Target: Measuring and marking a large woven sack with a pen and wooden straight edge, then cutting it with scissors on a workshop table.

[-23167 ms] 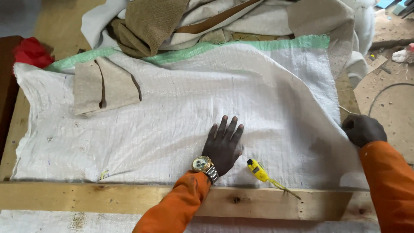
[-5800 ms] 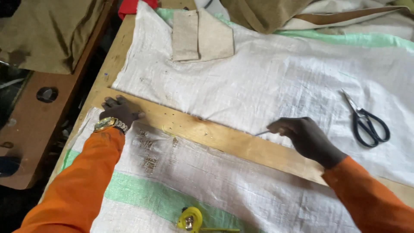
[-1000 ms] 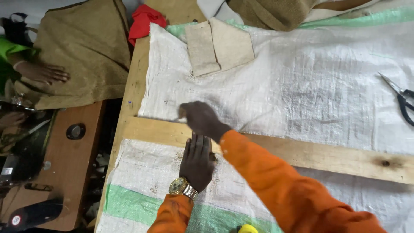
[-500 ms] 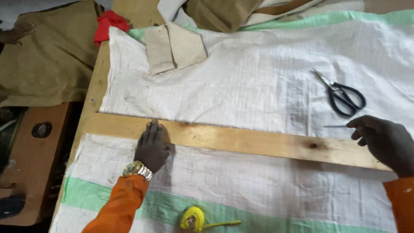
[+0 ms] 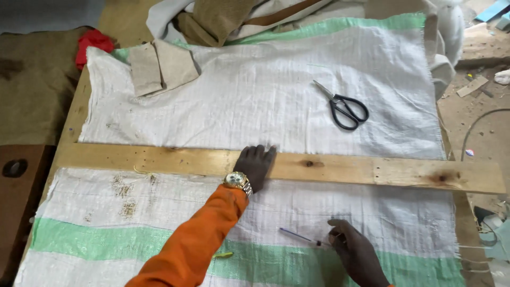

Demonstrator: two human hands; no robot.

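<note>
Sacks: 2 white woven sacks (image 5: 255, 101) with green stripes, spread on the table.
Plank: 1 wooden plank (image 5: 372, 171), lying across the sacks.
Scissors: 1 black-handled pair of scissors (image 5: 342, 105), beyond the plank.
Pen: 1 pen (image 5: 298, 236), held over the near sack.
Left hand (image 5: 255, 166): open, palm pressed flat on the plank, arm reaching forward.
Right hand (image 5: 355, 250): fingers closed around the pen, near the green stripe.

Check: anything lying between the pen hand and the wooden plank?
Nothing visible. The right hand holds a pen low on the white woven sack; only bare sack separates it from the plank. The left hand presses the plank farther left. The scissors lie beyond it.
</note>
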